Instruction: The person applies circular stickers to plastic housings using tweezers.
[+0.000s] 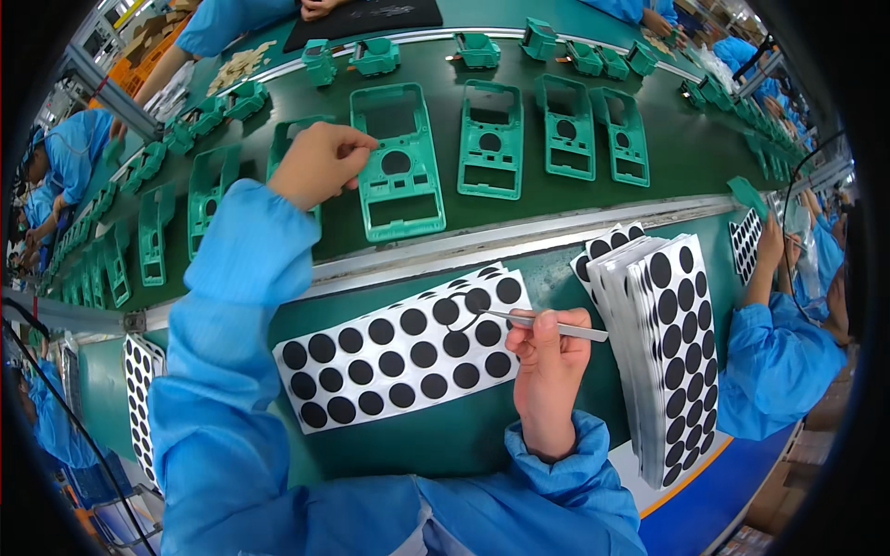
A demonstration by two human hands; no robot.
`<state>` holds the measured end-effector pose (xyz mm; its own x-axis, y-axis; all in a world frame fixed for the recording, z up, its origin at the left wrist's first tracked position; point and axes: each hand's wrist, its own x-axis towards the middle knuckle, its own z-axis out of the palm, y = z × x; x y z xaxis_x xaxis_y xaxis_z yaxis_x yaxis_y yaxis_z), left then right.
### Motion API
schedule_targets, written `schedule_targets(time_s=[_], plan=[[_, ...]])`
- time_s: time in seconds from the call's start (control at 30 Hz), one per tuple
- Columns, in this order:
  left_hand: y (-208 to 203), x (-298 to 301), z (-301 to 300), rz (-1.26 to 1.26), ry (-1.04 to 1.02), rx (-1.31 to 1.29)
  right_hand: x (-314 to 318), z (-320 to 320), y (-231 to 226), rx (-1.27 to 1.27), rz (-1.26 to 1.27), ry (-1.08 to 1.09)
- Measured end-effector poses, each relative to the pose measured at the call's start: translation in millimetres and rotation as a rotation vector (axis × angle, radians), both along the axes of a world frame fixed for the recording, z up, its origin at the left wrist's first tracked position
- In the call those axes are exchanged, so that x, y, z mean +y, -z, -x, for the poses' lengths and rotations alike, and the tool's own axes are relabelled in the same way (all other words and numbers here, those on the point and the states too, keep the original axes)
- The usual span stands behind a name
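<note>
1. Black round stickers cover a white backing sheet [400, 352] lying on the green worktable [445, 440], just on the near side of the green conveyor belt [686, 153].
2. Pinched shut in the right hand [549, 371], metal tweezers [547, 322] point their tip at a ring-shaped sticker [461, 313] lifted at the sheet's far edge.
3. Across the belt's near rail, the left hand [318, 165] closes its fingers on the left edge of a green plastic housing [399, 162] lying flat on the belt.
4. Right of that housing, more green housings [490, 139] lie in a row along the belt.
5. Right of the sheet, a thick stack of sticker sheets [663, 352] rests on the worktable.
6. Beyond the stack, a co-worker's blue sleeve [774, 361] reaches toward the belt.
</note>
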<state>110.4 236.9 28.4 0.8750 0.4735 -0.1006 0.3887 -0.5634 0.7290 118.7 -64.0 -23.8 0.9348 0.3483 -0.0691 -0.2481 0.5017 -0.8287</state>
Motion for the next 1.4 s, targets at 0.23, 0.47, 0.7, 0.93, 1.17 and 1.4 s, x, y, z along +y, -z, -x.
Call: schedule_targets(time_s=[0.23, 0.47, 0.7, 0.93, 1.17, 1.4], plan=[[-23, -54, 145, -0.075, -0.038, -0.125, 3, 27, -17, -0.249, 0.076, -0.032], [18, -105, 204, -0.091, -0.087, -0.185, 18, 75, -7, -0.752, 0.138, -0.156], [44, -115, 227, -0.239, -0.085, -0.201, 35, 103, 27, -0.797, 0.203, -0.225], [61, -131, 246, -0.572, 0.126, -0.243, 41, 111, 40, -0.932, 0.226, -0.212], [68, -133, 241, -0.570, 0.105, -0.294, 41, 107, 41, -0.965, 0.243, -0.210], [68, -132, 241, -0.567, 0.118, -0.310, 39, 107, 37, -0.999, 0.286, -0.255]])
